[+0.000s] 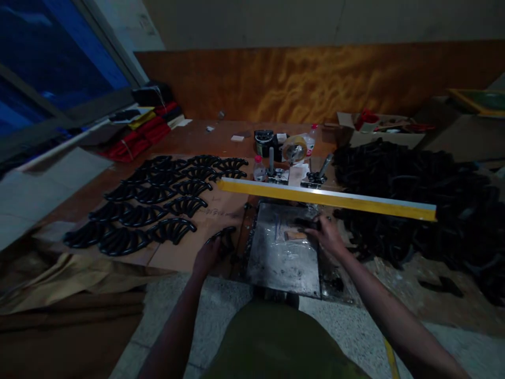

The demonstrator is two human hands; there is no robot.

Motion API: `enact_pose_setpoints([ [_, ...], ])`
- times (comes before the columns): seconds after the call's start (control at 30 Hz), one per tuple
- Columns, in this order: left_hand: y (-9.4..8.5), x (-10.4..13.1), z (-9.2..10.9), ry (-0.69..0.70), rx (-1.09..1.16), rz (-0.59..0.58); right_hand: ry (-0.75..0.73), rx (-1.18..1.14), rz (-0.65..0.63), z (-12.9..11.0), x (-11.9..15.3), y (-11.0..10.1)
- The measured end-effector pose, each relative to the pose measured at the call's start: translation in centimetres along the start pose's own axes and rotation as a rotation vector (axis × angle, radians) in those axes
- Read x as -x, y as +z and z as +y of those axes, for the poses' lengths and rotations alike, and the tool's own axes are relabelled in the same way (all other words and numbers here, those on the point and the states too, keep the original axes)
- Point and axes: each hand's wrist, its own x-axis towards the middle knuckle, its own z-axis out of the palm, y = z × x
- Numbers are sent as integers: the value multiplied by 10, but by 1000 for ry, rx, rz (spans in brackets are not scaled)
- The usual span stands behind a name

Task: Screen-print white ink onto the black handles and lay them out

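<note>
My left hand (206, 256) is closed on a black curved piece (226, 239) over the cardboard, just left of the metal plate (282, 263). Above the plate's upper right part, my right hand (328, 231) has its fingers round a dark object (306, 223) too dim to make out. Beside those fingers, a small tan block (295, 236) lies on the plate. Rows of black curved pieces (153, 193) cover the cardboard (173, 255) at the left. A yellow and white bar (327, 199) stretches across the view beyond the plate.
A big heap of black parts (418, 195) fills the right side. Behind the bar stand toggle clamps (317, 176), bottles with red caps (259, 169), a tape roll (294, 149) and a black tub (264, 143). Folded red cloth (145, 138) lies at the back left.
</note>
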Motion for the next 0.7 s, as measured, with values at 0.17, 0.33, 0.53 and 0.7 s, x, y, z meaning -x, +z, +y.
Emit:
enact_pose_setpoints([
  [0.17, 15, -17, 111, 219, 289, 41, -393, 99, -243, -34, -2, 23],
  [0.33, 19, -7, 185, 373, 759, 63, -428, 77, -247, -31, -4, 26],
  [0.53, 18, 2, 196, 340, 788, 49, -312, 122, -112, -41, -5, 37],
  [0.7, 15, 6, 191, 369, 738, 38, -300, 160, -177, -38, 0, 39],
])
